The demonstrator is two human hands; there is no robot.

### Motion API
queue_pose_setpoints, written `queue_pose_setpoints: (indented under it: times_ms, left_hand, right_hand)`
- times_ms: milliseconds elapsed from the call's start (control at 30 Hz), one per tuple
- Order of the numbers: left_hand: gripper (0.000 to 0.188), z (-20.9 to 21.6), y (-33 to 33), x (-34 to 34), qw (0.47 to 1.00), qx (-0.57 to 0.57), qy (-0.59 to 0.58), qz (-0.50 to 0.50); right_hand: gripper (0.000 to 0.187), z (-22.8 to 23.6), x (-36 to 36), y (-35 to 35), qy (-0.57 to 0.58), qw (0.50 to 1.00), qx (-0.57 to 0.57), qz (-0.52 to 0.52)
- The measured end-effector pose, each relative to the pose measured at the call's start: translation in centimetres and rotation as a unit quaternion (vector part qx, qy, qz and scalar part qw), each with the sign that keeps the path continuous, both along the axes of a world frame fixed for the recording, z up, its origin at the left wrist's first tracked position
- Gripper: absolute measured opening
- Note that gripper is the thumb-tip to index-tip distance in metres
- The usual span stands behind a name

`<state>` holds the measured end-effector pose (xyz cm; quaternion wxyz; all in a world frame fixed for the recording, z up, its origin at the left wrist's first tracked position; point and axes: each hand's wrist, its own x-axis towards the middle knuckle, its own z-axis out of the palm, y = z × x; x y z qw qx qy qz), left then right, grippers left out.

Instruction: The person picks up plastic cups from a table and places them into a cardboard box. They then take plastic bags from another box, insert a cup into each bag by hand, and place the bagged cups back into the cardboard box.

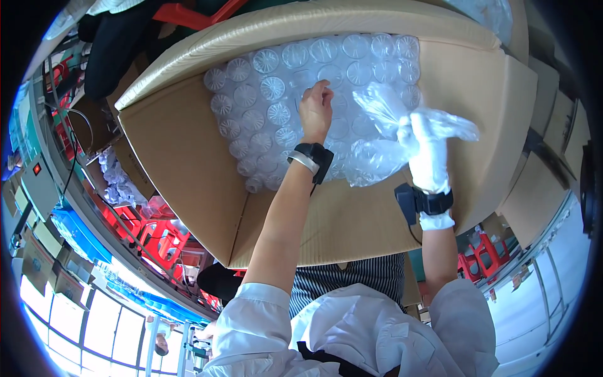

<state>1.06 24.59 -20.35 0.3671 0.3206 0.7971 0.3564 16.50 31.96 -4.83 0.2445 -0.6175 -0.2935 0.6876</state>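
Rows of clear round plastic containers (266,61) with ribbed ends fill much of a large cardboard box (182,151) in front of me. Over the middle of these rows is my bare left hand (316,110), its fingers curled together; what they grip, if anything, is hidden. My right hand (428,154), in a white glove, is closed around a bunched clear plastic bag (377,160). Part of the bag spreads over the containers at the right, and a loose end sticks out past the hand. Both wrists wear black straps with small devices.
The box's near wall (352,220) rises close to my body, and its far flap (301,25) curves along the back. Red plastic stools (164,242) stand at the left, more at the lower right. Flat cardboard (546,169) leans at the right. Another person's dark-clothed leg (116,56) shows at upper left.
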Motion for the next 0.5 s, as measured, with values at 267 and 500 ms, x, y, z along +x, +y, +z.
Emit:
queue_pose_setpoints:
  times_ms: [267, 500]
  left_hand:
    - [0.013, 1.9, -2.7, -1.2, 0.991, 0.101, 0.087, -0.028]
    - [0.019, 4.4, -3.6, -2.6, 0.992, 0.123, -0.009, -0.001]
  right_hand:
    - [0.009, -0.4, 1.7, -0.2, 0.239, 0.968, -0.058, -0.057]
    - [0.010, 0.8, -1.8, -0.9, -0.043, 0.999, 0.013, 0.009]
